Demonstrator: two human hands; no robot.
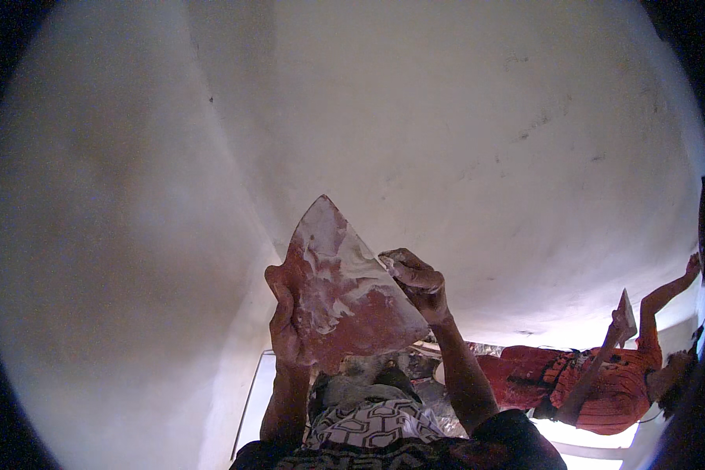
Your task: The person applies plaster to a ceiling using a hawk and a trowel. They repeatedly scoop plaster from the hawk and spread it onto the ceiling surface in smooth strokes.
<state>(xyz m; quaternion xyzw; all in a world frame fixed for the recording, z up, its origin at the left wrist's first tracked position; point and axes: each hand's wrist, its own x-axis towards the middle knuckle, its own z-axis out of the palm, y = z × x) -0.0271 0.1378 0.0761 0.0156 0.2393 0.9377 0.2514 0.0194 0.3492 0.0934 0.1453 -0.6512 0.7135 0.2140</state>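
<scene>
A reddish-brown, roughly triangular plaster board (372, 307) stands in front of me with its point upward. Wet white plaster is smeared over much of its face. My left hand (285, 333) grips the board along its left side, thumb up near the notch in the edge, and the other fingers are mostly hidden. Close against the right edge is my right hand (417, 280), its fingers curled in and coated with white at the tips. Whatever those fingers pinch, if anything, is too small and dark to make out.
Pale, smeared plaster wall (462, 157) fills most of the view, meeting another wall (117, 204) at a corner on the left. At the right, a co-worker in red clothes (611, 388) raises one arm and holds a similar board (625, 317). A bright opening (591, 435) lies low on the right.
</scene>
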